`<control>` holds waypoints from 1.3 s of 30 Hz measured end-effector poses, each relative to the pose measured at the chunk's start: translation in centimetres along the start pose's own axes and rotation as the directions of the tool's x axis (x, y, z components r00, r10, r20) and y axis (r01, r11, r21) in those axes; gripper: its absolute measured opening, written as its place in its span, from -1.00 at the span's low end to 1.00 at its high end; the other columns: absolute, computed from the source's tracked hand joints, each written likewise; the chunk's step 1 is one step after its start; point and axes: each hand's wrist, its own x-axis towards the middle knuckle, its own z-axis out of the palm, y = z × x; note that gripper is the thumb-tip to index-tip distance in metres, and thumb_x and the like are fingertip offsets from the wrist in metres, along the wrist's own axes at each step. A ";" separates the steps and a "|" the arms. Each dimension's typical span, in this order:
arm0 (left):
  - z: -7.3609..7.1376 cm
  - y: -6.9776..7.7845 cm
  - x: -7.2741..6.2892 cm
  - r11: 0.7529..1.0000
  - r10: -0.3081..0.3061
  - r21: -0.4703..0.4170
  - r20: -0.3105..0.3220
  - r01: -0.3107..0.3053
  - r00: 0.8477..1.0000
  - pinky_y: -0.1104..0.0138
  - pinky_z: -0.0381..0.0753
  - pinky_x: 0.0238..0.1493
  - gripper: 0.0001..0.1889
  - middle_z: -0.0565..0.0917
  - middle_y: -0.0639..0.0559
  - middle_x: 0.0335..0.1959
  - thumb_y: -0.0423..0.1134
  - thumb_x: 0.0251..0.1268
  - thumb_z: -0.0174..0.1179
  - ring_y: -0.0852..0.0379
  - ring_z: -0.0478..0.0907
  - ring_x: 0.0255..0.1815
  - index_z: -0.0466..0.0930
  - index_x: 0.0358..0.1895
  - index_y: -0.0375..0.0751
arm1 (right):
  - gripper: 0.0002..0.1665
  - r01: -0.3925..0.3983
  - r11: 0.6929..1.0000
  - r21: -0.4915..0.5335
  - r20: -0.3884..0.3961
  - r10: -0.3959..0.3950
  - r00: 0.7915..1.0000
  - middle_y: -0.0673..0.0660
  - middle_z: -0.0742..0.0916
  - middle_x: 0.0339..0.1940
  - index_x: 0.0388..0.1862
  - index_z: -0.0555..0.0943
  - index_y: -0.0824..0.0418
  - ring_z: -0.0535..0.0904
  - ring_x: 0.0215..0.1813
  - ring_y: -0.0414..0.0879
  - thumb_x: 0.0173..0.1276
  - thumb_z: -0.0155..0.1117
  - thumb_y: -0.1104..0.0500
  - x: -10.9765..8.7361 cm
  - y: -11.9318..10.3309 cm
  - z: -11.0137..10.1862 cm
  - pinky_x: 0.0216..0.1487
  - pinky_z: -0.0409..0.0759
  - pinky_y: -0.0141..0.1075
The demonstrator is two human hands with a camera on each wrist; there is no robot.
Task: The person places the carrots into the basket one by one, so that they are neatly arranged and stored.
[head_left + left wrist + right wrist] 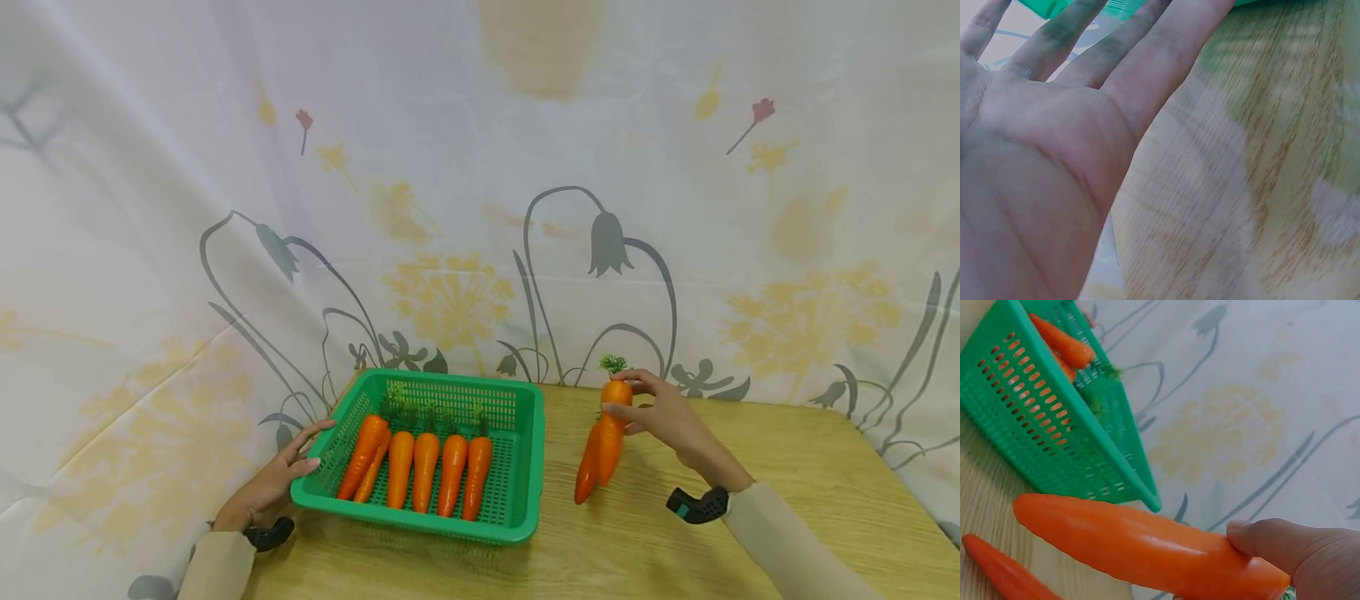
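A carrot (616, 408) with a green tuft hangs tip-down from my right hand (660, 410), pinched near its top between thumb and fingers. In the right wrist view the thumb presses on the thick end of this carrot (1147, 540). Behind it a second carrot (588, 467) lies on the table, partly covered in the head view. My left hand (273, 479) rests at the left side of the green basket (528, 500), its fingers extended along the rim. Inside, several carrots (426, 471) lie side by side, tufts toward the back wall.
The wooden table (810, 492) extends to the right of the basket. A pale cloth (450, 125) printed with flowers hangs behind the table and along its left side. Both wrists wear black bands (697, 505).
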 end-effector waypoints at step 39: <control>0.0 0.2 -0.2 0.997 -0.007 0.081 -0.028 0.009 1.000 -0.60 -0.07 0.30 -0.37 -0.55 -0.28 0.64 -0.18 0.70 -0.11 -0.58 -0.55 0.56 -0.09 0.69 0.04 | -0.33 0.075 0.986 0.149 0.169 -0.100 0.980 0.33 0.53 0.26 0.36 0.48 0.12 0.73 -0.13 0.11 0.35 0.52 0.01 4.3 -4.5 9.5 -0.11 0.76 -0.04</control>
